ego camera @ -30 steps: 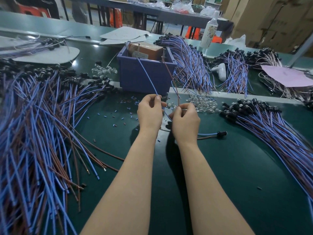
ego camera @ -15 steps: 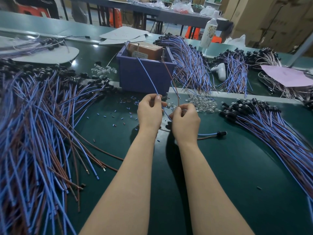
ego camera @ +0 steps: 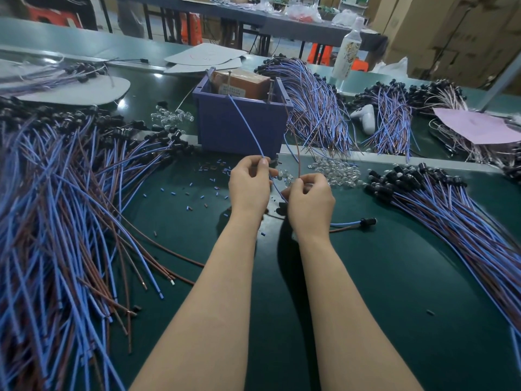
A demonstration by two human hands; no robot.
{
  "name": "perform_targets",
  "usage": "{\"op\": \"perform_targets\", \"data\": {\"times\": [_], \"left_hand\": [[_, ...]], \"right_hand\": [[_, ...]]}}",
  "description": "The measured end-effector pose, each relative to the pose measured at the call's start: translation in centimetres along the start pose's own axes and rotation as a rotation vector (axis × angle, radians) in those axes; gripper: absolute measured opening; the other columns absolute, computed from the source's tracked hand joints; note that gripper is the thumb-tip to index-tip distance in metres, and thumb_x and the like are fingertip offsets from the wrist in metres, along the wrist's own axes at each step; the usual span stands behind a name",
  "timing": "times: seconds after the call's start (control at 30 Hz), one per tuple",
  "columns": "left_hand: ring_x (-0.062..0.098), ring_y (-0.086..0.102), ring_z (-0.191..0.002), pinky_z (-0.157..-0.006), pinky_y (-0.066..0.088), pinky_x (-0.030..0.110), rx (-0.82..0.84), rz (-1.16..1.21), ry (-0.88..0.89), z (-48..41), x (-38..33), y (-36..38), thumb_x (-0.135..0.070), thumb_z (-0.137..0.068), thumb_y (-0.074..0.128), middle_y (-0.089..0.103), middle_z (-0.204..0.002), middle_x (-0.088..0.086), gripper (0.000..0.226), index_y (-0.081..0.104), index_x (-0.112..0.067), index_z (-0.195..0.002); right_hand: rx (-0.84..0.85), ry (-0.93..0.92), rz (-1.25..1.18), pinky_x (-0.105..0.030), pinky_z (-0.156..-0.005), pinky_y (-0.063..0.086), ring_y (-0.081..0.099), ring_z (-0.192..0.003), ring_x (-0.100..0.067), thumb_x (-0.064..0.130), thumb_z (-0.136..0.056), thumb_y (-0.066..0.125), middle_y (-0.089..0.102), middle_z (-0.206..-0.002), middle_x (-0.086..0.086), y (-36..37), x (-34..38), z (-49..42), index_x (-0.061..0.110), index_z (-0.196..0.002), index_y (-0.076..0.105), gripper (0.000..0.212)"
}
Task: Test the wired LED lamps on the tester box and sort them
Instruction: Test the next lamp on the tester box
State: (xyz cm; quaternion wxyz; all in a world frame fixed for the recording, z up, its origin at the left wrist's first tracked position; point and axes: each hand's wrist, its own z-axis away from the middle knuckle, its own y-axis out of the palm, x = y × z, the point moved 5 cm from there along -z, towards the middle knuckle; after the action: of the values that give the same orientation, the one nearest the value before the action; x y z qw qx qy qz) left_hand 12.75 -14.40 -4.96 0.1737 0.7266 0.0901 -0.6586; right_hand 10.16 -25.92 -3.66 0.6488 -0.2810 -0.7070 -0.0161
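Near the middle of the table (ego camera: 366,292), the left hand (ego camera: 248,184) pinches a blue wire (ego camera: 247,128) between thumb and forefinger. The right hand (ego camera: 308,203), just beside it, pinches a brown wire (ego camera: 298,153) the same way. Both wires rise to the top of the purple box (ego camera: 236,128), which stands at the far edge of the near surface with the brown tester (ego camera: 239,83) inside it. The hands hide this lamp's head, so we cannot tell where it lies. 1 more lamp (ego camera: 368,221) lies alone just beside the right wrist, its black head toward the right edge.

We see 4 risks from here:
- The wires are long and springy, so a small tug from either pinch could lift a bare end off its contact. We judge a good lamp would then read as dead.
- If the 2 stripped ends meet at the tester, they could short.
- A big pile (ego camera: 56,207) fills the left edge and another pile (ego camera: 451,198) fans toward the right edge. A lamp dropped on the wrong side would spoil the sorting.
- A forearm could sweep the lone lamp or scatter the clear bulbs (ego camera: 335,170) heaped just beyond the right hand.

A pale label (ego camera: 231,90) on the tester carries print too small for us to read. The bottle (ego camera: 348,49) toward the far right corner has a patterned wrap, and we make out no words on it.
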Motion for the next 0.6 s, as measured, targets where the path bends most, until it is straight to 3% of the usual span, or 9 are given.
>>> {"op": "perform_targets", "data": {"times": [0.13, 0.37, 0.6], "left_hand": [[0.002, 0.052, -0.058, -0.068, 0.046, 0.024, -0.002, 0.000, 0.000, -0.02, 0.01, -0.05, -0.015, -0.098, 0.047, 0.066, -0.072, -0.004, 0.014, 0.061, -0.011, -0.098], [-0.005, 0.048, -0.043, -0.049, 0.042, 0.010, -0.005, 0.027, 0.000, 0.04, -0.12, -0.02, -0.012, -0.098, 0.046, 0.063, -0.070, -0.001, 0.015, 0.060, -0.005, -0.099], [-0.003, 0.050, -0.050, -0.061, 0.045, 0.017, -0.002, -0.001, 0.004, 0.03, -0.12, -0.04, -0.013, -0.098, 0.047, 0.064, -0.071, -0.004, 0.016, 0.061, -0.007, -0.100]], "right_hand": [[0.008, 0.008, -0.007, -0.047, -0.083, 0.051, 0.064, -0.086, -0.025, 0.010, -0.092, 0.046, 0.069, -0.083, -0.009, 0.02, 0.00, 0.02, 0.013, -0.090, 0.050, 0.006], [0.020, -0.063, 0.062, -0.037, -0.082, 0.047, 0.062, -0.086, -0.028, 0.013, -0.090, 0.048, 0.069, -0.082, -0.010, 0.19, 0.43, 0.20, 0.016, -0.086, 0.053, 0.007], [0.028, -0.081, 0.046, -0.041, -0.081, 0.049, 0.064, -0.080, -0.029, 0.012, -0.087, 0.052, 0.068, -0.076, -0.010, 0.08, 0.69, 0.57, 0.016, -0.082, 0.055, 0.007]]}}
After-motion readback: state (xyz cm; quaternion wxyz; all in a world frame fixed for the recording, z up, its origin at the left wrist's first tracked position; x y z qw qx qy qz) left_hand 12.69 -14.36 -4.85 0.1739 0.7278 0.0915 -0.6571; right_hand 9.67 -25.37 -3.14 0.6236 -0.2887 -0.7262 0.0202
